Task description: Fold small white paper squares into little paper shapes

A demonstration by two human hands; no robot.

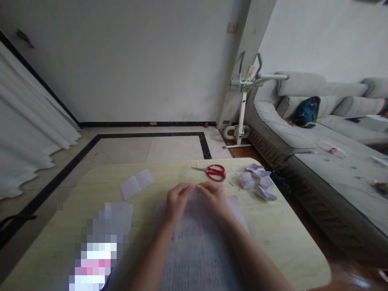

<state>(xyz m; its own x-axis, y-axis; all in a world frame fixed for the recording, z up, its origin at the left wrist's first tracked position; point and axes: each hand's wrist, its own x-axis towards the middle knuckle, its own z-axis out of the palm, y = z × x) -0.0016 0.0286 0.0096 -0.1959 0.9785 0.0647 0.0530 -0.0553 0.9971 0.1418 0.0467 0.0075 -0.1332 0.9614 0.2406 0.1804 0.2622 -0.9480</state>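
Observation:
My left hand [178,201] and my right hand [214,197] meet over the middle of the table, fingertips pinched close together. Between them shows a small piece of white paper [194,195], gripped by both hands and partly covered by the fingers. Under my hands and forearms lies a large sheet [200,250] with blurred rows of marks. Just beyond my right hand, red-handled scissors [216,172] rest with their blades pointing left. A creased white paper [137,184] lies flat to the left of my hands.
Several folded paper pieces [247,180] sit at the table's right, with small scraps nearby. A pixelated, bright-screened object [98,250] is at the front left of the pale wooden table [291,242]. Beyond stand a grey sofa [342,182] and a white exercise machine [242,109].

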